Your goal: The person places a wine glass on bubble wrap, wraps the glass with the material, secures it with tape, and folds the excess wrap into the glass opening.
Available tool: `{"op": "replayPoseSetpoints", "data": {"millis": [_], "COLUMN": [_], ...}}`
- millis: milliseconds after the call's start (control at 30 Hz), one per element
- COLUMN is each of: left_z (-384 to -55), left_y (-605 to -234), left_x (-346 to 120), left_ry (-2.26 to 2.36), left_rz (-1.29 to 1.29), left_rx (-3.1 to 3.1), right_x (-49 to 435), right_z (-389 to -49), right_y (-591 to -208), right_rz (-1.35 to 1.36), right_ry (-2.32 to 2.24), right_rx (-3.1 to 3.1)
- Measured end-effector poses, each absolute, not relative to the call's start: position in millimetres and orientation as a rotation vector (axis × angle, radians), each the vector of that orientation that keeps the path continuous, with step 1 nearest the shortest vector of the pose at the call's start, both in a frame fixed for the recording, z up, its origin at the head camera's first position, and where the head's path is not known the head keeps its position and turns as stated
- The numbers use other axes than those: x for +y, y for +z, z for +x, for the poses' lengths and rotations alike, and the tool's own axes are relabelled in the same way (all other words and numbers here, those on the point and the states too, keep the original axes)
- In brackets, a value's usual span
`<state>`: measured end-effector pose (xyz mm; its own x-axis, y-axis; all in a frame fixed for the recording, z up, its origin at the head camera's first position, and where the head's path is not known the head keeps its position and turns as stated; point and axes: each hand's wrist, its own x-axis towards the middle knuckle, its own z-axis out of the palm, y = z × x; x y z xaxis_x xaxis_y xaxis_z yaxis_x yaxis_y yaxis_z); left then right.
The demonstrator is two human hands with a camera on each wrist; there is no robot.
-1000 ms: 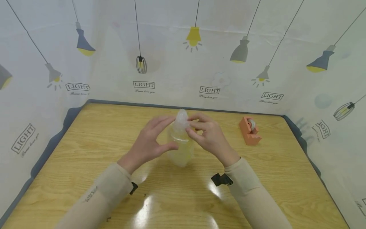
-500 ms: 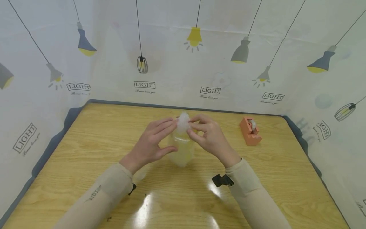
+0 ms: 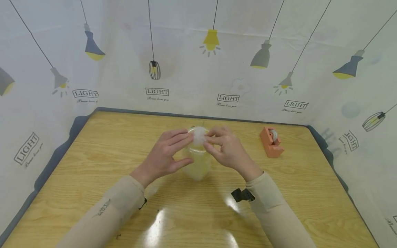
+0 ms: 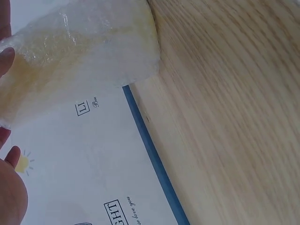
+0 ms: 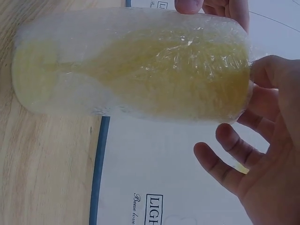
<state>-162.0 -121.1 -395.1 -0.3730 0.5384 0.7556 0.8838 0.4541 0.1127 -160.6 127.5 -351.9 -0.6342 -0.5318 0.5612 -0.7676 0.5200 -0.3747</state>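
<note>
A yellow stemmed glass (image 5: pixel 173 75), wrapped in clear bubble wrap (image 3: pixel 197 165), stands upright on the wooden table. Its wide bowl is at the top, and the stem and foot show through the wrap in the right wrist view. My left hand (image 3: pixel 164 155) lays its straight fingers against the left side of the wrap's top, thumb held apart lower down. From the other side my right hand (image 3: pixel 227 148) pinches the wrap at the top with thumb and forefinger. Its other fingers stay loosely bent off the wrap in the right wrist view.
An orange tape dispenser (image 3: pixel 270 143) with a roll of tape stands on the table (image 3: pixel 102 151) to the right of the hands. A white cloth backdrop (image 3: pixel 183 44) printed with lamps encloses the table's back and sides.
The peaked top of the bubble wrap has come down and folded in over the glass, leaving a rounder top. My left fingers have moved in against it; both hands stay near the same place.
</note>
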Motion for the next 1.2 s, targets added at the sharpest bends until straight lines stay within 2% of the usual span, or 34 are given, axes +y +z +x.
{"op": "replayPoseSetpoints", "data": {"millis": [567,833,1200], "left_z": [-164.9,-164.6,-162.3], "left_y": [-391.2,-389.8,-389.3], "left_x": [-117.3,-116.5,-118.2], "left_ry": [-0.577,-0.561,-0.634], "left_rz": [-1.2,-1.199,-1.213], "left_rx": [-2.074,-2.092,-2.068], "right_x": [133.0,129.3,119.6], "right_z": [-158.8,-161.4,-162.4], "right_y": [-353.4,-360.0,-354.5], "right_rz": [0.968,1.118,1.121], "right_ry": [0.98,1.029,1.002], "right_rx": [-2.398,-2.189,-2.185]}}
